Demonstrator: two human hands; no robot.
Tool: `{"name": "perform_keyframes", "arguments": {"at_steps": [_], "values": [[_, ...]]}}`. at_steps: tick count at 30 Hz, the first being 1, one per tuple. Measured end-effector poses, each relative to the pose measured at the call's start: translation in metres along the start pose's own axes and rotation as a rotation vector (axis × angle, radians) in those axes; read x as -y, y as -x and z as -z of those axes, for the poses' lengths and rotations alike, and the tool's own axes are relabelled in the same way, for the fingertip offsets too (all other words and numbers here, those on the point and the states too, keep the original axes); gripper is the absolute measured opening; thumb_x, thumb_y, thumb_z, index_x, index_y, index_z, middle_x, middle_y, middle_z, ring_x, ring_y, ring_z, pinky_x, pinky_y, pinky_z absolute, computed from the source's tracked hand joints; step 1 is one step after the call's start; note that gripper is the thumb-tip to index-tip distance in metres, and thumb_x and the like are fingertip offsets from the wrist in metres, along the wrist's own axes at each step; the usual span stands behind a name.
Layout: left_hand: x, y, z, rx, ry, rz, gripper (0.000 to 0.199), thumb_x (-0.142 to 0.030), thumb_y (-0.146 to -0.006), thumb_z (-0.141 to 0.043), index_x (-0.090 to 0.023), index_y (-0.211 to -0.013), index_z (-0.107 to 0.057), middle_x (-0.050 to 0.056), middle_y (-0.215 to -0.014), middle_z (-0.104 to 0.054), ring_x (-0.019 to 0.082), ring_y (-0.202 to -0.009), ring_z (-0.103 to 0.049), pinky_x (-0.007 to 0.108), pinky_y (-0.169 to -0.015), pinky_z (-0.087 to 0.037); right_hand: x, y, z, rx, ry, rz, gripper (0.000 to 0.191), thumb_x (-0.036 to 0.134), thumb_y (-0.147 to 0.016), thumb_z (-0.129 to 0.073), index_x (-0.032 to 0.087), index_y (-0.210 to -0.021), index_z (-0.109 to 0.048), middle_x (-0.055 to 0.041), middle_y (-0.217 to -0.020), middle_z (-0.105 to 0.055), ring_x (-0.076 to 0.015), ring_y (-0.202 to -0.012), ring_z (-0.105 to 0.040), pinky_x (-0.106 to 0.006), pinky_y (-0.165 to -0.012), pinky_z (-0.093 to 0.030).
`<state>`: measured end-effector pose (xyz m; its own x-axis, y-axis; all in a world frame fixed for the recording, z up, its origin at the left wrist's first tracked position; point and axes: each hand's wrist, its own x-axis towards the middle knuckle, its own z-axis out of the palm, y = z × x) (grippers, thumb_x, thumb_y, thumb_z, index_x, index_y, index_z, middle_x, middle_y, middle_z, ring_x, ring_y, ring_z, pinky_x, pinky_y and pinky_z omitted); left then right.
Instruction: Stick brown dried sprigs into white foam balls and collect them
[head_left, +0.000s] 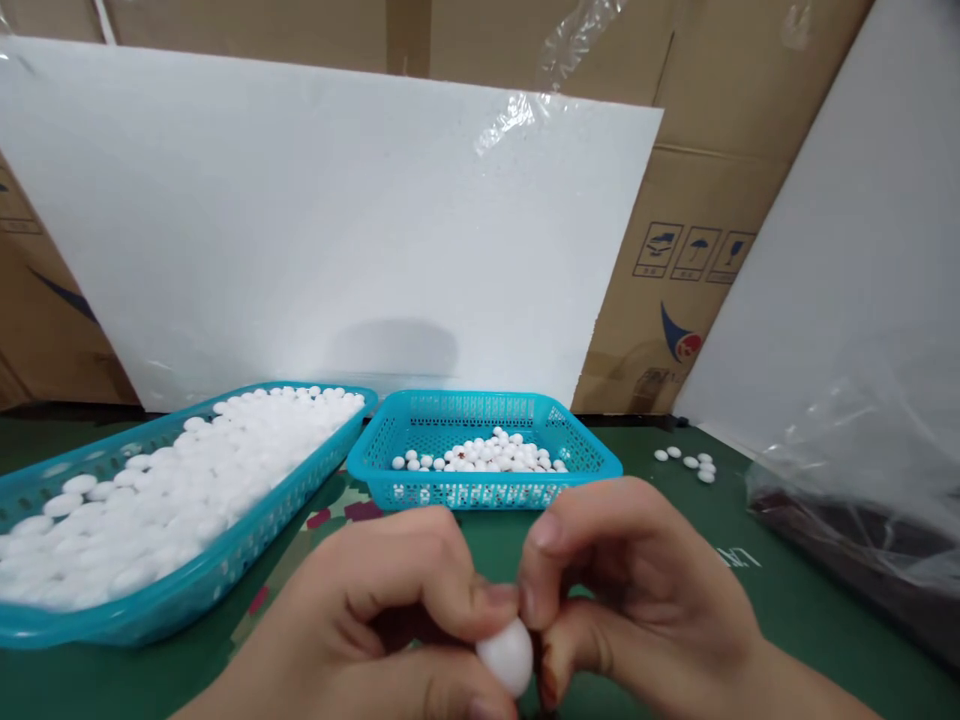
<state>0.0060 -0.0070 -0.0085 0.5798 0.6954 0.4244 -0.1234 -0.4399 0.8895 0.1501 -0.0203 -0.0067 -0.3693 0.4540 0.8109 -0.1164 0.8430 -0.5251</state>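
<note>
A small white ball [506, 657] is pinched between the thumb and index finger of my left hand [390, 610], low in the middle of the view. My right hand [637, 590] touches the ball's right side with its fingertips curled together. Its thumb tip carries a dark reddish-brown stain, and whatever lies between its fingers is too hidden to make out. Behind the hands stands a blue basket [484, 480] with many white balls in its front part.
A long blue basket [225, 570] heaped with white balls fills the left. Several loose white balls [691, 462] lie on the green table [810, 620] at right, near a clear plastic bag [862, 480]. A white board [360, 220] and cardboard [697, 190] stand behind.
</note>
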Motion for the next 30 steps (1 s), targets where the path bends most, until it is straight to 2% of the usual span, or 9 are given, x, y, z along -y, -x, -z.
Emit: {"name": "perform_keyframes", "arguments": {"at_steps": [4, 7, 10, 13, 16, 20, 22, 25, 30], "values": [[0.001, 0.0, -0.001, 0.024, -0.052, -0.049, 0.008, -0.023, -0.054, -0.06, -0.03, -0.057, -0.06, -0.006, -0.051, -0.052, 0.006, -0.047, -0.048, 0.014, -0.044, -0.039, 0.004, 0.001, 0.002, -0.024, 0.11, -0.005, 0.014, 0.015, -0.071, -0.045, 0.027, -0.076, -0.047, 0.0036, -0.057, -0.041, -0.0056, -0.047, -0.048, -0.009, -0.04, -0.043], [0.003, 0.0, -0.004, 0.013, -0.076, -0.085, 0.007, -0.023, -0.055, -0.059, -0.03, -0.058, -0.059, -0.007, -0.049, -0.051, 0.005, -0.045, -0.046, 0.012, -0.042, -0.037, 0.005, 0.004, 0.002, -0.002, 0.131, -0.035, 0.024, 0.005, -0.068, -0.045, 0.027, -0.078, -0.045, 0.0039, -0.06, -0.042, -0.0054, -0.05, -0.048, -0.009, -0.043, -0.043], [0.005, 0.0, -0.008, -0.019, -0.094, -0.086, 0.006, -0.02, -0.055, -0.06, -0.026, -0.054, -0.058, -0.007, -0.046, -0.049, 0.005, -0.044, -0.044, 0.011, -0.041, -0.036, 0.004, 0.007, 0.003, 0.011, 0.146, -0.094, 0.03, -0.003, -0.065, -0.045, 0.025, -0.077, -0.042, 0.0055, -0.059, -0.042, -0.0039, -0.051, -0.05, -0.008, -0.046, -0.043], [0.007, 0.0, -0.009, -0.047, -0.103, -0.069, 0.009, -0.014, -0.052, -0.061, -0.022, -0.049, -0.057, -0.007, -0.046, -0.049, 0.004, -0.044, -0.044, 0.009, -0.041, -0.036, 0.001, 0.007, 0.004, 0.007, 0.185, -0.117, 0.028, -0.002, -0.064, -0.048, 0.023, -0.074, -0.04, 0.0065, -0.058, -0.042, -0.0026, -0.05, -0.05, -0.006, -0.045, -0.042], [0.006, -0.002, -0.006, -0.047, 0.009, -0.021, 0.014, -0.009, -0.052, -0.06, -0.022, -0.048, -0.057, -0.008, -0.048, -0.05, 0.004, -0.049, -0.047, 0.009, -0.043, -0.038, -0.003, 0.004, 0.003, -0.065, 0.362, 0.002, 0.018, 0.007, -0.065, -0.053, 0.02, -0.069, -0.041, 0.0047, -0.058, -0.045, -0.0044, -0.05, -0.048, -0.009, -0.045, -0.042], [0.001, -0.006, 0.0, -0.015, 0.257, 0.124, 0.022, -0.004, -0.054, -0.056, -0.025, -0.058, -0.059, -0.01, -0.055, -0.055, 0.003, -0.054, -0.05, 0.008, -0.048, -0.04, -0.005, 0.0, 0.001, -0.16, 0.512, 0.201, 0.005, 0.018, -0.07, -0.049, 0.018, -0.068, -0.045, 0.0023, -0.056, -0.049, -0.0056, -0.052, -0.048, -0.011, -0.048, -0.043], [-0.001, -0.008, 0.001, 0.003, 0.32, 0.173, 0.024, -0.002, -0.054, -0.056, -0.025, -0.061, -0.059, -0.01, -0.057, -0.057, 0.001, -0.054, -0.05, 0.007, -0.048, -0.039, -0.005, -0.001, 0.002, -0.177, 0.567, 0.217, 0.006, 0.022, -0.071, -0.048, 0.016, -0.068, -0.048, 0.0008, -0.057, -0.05, -0.0058, -0.052, -0.049, -0.01, -0.048, -0.043], [-0.002, -0.009, 0.002, 0.001, 0.362, 0.169, 0.025, -0.001, -0.054, -0.055, -0.024, -0.061, -0.056, -0.009, -0.063, -0.057, 0.003, -0.058, -0.052, 0.01, -0.052, -0.041, -0.003, -0.002, 0.006, -0.138, 0.641, 0.23, 0.011, 0.022, -0.071, -0.048, 0.013, -0.067, -0.053, -0.0012, -0.058, -0.051, -0.0051, -0.051, -0.05, -0.008, -0.048, -0.043], [-0.001, -0.01, 0.003, -0.131, 0.315, 0.095, 0.027, 0.0, -0.052, -0.057, -0.026, -0.058, -0.053, -0.01, -0.059, -0.053, 0.003, -0.054, -0.05, 0.009, -0.047, -0.04, -0.002, -0.005, 0.006, -0.09, 0.628, 0.223, 0.009, 0.013, -0.07, -0.048, 0.008, -0.07, -0.056, -0.002, -0.054, -0.053, -0.0047, -0.05, -0.05, -0.005, -0.051, -0.042]]}}
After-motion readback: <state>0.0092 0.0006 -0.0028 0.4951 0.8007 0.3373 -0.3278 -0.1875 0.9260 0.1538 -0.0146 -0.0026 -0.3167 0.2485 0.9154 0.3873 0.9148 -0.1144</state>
